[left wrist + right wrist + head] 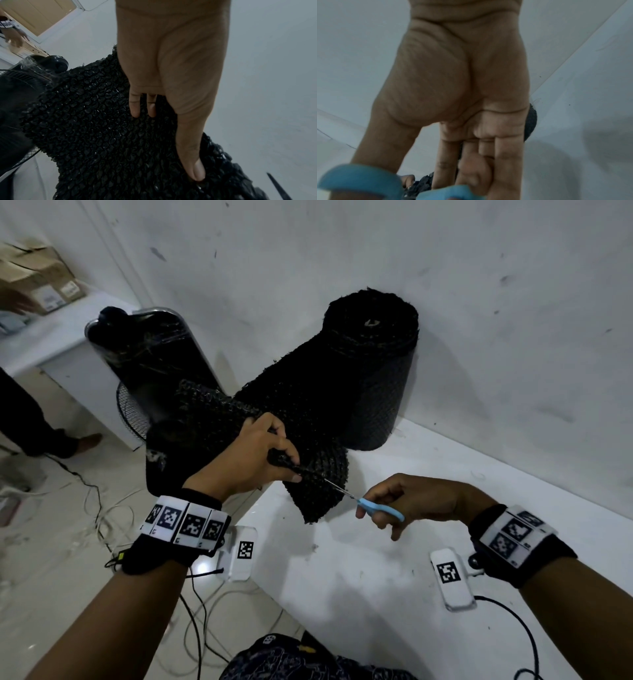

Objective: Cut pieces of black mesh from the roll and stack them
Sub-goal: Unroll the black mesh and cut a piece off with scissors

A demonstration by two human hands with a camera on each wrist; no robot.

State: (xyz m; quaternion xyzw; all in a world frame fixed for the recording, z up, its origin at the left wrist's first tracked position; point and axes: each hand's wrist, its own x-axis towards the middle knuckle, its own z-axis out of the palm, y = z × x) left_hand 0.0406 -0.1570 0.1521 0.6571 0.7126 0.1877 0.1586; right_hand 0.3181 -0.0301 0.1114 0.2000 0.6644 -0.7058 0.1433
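From the head camera you see the whole setup: the roll of black mesh (371, 364) stands upright on the white table (394, 577) against the wall, its loose end unrolled toward you. Your left hand (250, 460) grips that loose mesh at the edge, fingers curled over the top and thumb beneath, holding it up off the table. Your right hand (411, 501) holds the blue-handled scissors (376, 508), fingers curled through the loops, with the thin blades pointing left into the mesh edge just beside your left fingertips. Whether the blades are parted or closed is too small to tell.

Your left wrist camera shows what the head view cannot: the underside of the grip, with your thumb (192, 155) pressed flat along the mesh and two fingertips (134, 108) wrapped round from the other side. A dark blade tip (278, 186) pokes in at the lower right corner. A black fan (20, 83) sits behind the mesh there.

Your right wrist camera shows mostly your palm, the blurred blue scissor loops (359, 181) at the bottom edge, your fingers bent into them, and a sliver of the roll behind your hand.

Only the head view shows the cardboard boxes (37, 275) on a far table at upper left, another person's leg and foot (51, 436) on the floor, and loose cables (113, 515).
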